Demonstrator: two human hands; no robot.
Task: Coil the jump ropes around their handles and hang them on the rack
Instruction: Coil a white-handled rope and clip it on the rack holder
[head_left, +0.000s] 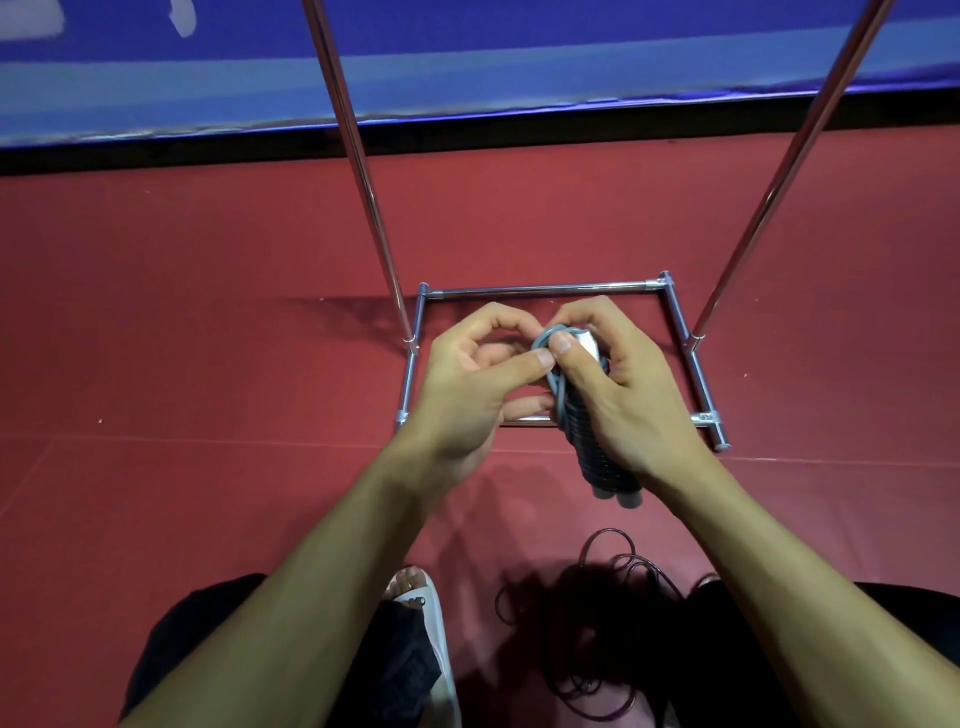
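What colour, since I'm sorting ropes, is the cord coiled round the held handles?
The thin cord is grey-blue; head view.

I can read no word, number or brand mark anywhere in my view. The only trace of lettering is some white marks (182, 21) at the upper left of the blue banner (519, 62). They are cut off at the banner's top edge and too blurred for me to make out.

red floor (208, 322) | blue panel (467, 67) behind, perhaps a banner | white sandal (440, 639) below
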